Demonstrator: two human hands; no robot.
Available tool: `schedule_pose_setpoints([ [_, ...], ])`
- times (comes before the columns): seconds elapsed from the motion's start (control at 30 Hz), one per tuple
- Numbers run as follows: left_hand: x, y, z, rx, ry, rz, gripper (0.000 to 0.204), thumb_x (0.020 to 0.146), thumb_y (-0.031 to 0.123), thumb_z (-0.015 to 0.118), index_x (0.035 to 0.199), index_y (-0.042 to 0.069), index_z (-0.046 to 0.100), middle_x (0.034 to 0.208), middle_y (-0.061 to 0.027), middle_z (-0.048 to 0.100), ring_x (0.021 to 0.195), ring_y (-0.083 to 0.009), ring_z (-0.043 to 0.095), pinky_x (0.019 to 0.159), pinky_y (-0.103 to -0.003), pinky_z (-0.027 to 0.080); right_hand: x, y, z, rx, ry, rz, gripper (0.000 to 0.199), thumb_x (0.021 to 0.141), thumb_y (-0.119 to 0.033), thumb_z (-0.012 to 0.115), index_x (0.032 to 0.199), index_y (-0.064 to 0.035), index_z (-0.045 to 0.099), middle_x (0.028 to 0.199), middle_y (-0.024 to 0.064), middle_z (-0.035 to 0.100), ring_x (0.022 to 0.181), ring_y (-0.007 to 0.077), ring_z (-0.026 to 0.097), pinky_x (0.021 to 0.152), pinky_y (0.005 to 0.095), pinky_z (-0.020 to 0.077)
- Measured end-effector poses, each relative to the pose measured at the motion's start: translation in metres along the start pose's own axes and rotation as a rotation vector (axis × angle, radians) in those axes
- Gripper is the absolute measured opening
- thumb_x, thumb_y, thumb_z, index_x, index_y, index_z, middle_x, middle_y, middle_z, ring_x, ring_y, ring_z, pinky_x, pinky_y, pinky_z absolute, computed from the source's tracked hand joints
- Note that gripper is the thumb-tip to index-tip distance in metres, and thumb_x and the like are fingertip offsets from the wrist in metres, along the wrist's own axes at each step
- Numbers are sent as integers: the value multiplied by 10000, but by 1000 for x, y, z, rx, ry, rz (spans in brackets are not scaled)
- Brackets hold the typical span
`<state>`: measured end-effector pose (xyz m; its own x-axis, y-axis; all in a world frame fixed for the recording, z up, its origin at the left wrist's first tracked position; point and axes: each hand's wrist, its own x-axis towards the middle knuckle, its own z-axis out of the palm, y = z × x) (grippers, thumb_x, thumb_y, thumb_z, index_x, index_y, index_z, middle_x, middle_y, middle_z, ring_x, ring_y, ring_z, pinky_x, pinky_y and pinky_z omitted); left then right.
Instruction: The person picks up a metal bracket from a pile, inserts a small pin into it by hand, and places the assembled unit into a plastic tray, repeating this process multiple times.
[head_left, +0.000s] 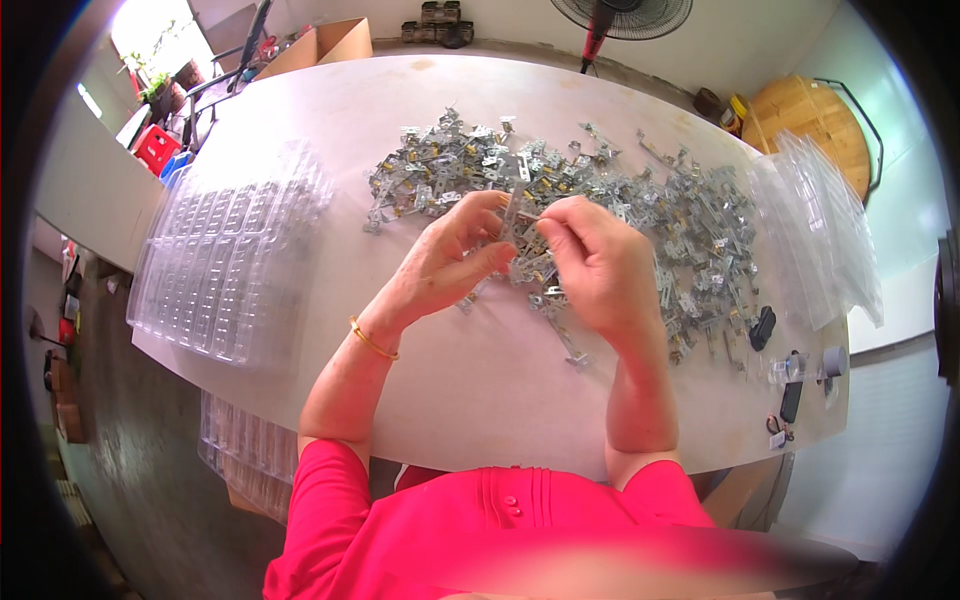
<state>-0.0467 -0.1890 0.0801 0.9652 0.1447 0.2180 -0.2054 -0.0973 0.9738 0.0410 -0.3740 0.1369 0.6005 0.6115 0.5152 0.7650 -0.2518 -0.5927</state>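
Observation:
My left hand [450,255], with a gold bangle on its wrist, holds a narrow metal bracket [513,208] upright between thumb and fingers. Close beside it on the right is my right hand [605,262], its thumb and forefinger pinched together near the bracket's side. Whatever lies in that pinch is too small and too covered to name. Under and beyond both hands spreads a large heap of small metal parts [700,250], silvery with some brass-coloured bits. A few loose pieces lie at the heap's near edge, below my hands.
Stacked clear plastic trays [225,260] stand on the table's left. Clear plastic sheets or bags [815,230] lie at the right edge. Nearer on the right are a black object [763,328] and a clear bottle with a grey cap [834,360]. A fan [622,15] stands behind the table.

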Motion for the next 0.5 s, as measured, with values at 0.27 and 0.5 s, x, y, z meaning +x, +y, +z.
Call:
schedule_pose_setpoints([
  [0.27, -6, 15, 4, -265, -344, -103, 457, 995, 45, 610, 1433, 15, 481, 1002, -75, 635, 906, -147, 644, 803, -307, 551, 0, 16, 7, 464, 201, -109, 74, 990, -69, 666, 1056, -35, 675, 1007, 66, 699, 884, 122, 654, 753, 268, 525],
  [0.5, -3, 14, 2, -345, -488, -60, 433, 997, 128, 643, 1389, 5, 507, 1047, -84, 673, 915, -152, 661, 829, -311, 542, -4, 6, 7, 513, 73, 60, 80, 1011, -68, 646, 1066, -18, 673, 899, 20, 703, 818, 81, 644, 743, 233, 518],
])
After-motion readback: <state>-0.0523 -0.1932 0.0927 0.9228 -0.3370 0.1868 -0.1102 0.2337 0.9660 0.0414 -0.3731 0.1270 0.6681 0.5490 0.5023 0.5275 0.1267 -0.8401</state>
